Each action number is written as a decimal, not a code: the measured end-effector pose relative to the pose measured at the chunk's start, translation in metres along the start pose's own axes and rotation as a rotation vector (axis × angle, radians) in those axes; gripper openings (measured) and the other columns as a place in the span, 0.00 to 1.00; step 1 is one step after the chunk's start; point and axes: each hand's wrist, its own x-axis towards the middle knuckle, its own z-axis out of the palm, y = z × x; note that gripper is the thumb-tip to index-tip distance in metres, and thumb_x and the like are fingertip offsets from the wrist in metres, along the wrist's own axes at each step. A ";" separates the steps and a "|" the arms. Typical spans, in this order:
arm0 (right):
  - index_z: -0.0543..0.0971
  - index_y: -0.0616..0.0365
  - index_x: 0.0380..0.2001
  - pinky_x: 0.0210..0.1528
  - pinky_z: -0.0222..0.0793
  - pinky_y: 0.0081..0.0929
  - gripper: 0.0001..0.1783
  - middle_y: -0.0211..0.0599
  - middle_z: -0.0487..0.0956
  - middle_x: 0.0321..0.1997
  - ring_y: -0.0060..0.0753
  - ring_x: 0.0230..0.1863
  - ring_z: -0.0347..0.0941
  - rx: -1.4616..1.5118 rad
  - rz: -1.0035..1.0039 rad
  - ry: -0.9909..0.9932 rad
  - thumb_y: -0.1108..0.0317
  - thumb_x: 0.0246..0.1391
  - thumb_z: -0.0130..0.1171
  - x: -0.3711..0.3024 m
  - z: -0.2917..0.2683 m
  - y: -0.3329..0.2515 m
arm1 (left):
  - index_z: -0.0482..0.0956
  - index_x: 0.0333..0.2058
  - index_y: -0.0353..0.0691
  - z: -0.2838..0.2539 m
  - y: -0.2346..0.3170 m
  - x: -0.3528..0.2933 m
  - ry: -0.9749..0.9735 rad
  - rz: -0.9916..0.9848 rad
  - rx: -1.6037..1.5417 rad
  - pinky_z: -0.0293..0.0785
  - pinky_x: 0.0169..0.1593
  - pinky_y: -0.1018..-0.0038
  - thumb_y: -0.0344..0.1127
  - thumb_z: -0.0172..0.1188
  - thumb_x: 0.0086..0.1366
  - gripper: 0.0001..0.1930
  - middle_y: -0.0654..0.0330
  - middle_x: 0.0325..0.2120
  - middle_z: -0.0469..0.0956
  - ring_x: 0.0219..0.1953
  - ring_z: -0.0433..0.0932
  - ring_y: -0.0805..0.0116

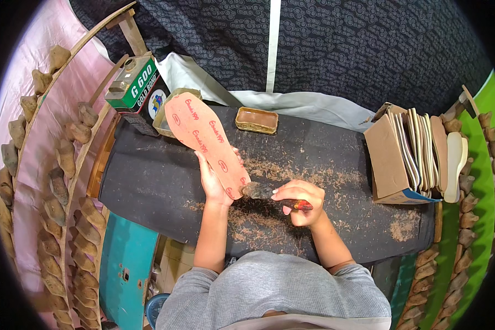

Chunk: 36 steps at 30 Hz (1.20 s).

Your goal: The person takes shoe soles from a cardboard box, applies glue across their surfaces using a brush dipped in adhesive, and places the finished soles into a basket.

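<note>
My left hand (pixel 212 179) is closed around the heel end of a salmon-coloured shoe insole (pixel 201 132) with red printing. The insole is tilted, its wide toe end up and to the left. In my right hand (pixel 301 201) is a brush with a dark, caked head (pixel 260 191) and a red-and-black handle (pixel 298 204). The brush tip meets the insole at the edge of its heel. Behind the toe end stands a shallow tray (pixel 163 127), partly hidden by the insole. Farther back on the table sits a small rectangular tray (pixel 257 120) holding a brownish substance.
Brown shavings (pixel 291 174) litter the black-covered table (pixel 143 170). A green, white and black metal can (pixel 137 91) stands at the back left. At right, a cardboard box (pixel 388 157) holds several upright insoles. Racks of wooden shoe lasts (pixel 66 157) flank both sides.
</note>
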 end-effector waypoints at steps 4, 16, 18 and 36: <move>0.81 0.61 0.23 0.30 0.74 0.26 0.09 0.39 0.80 0.24 0.37 0.27 0.78 0.030 -0.002 0.011 0.65 0.43 0.60 0.015 -0.005 -0.001 | 0.69 0.44 0.38 0.008 -0.001 -0.005 0.006 -0.026 -0.049 0.72 0.38 0.70 0.64 0.31 0.66 0.33 0.56 0.32 0.74 0.32 0.73 0.64; 0.81 0.59 0.25 0.32 0.75 0.26 0.13 0.40 0.80 0.27 0.37 0.29 0.79 0.040 -0.046 0.066 0.78 0.28 0.59 0.014 0.002 0.000 | 0.68 0.45 0.36 -0.002 0.005 0.000 -0.090 -0.009 -0.252 0.70 0.39 0.66 0.61 0.35 0.67 0.31 0.55 0.34 0.71 0.34 0.68 0.60; 0.81 0.59 0.25 0.32 0.75 0.25 0.13 0.39 0.81 0.27 0.36 0.30 0.79 0.043 -0.005 0.077 0.78 0.27 0.58 0.017 0.001 -0.001 | 0.68 0.45 0.35 -0.005 0.001 -0.002 -0.101 -0.029 -0.297 0.70 0.39 0.66 0.61 0.35 0.67 0.30 0.55 0.35 0.70 0.35 0.67 0.60; 0.80 0.62 0.23 0.28 0.73 0.24 0.08 0.40 0.80 0.25 0.36 0.26 0.78 0.023 -0.052 0.062 0.67 0.47 0.59 0.013 -0.005 -0.005 | 0.68 0.44 0.35 0.003 -0.009 -0.003 -0.092 -0.045 -0.236 0.69 0.40 0.65 0.61 0.35 0.67 0.31 0.54 0.33 0.71 0.34 0.68 0.59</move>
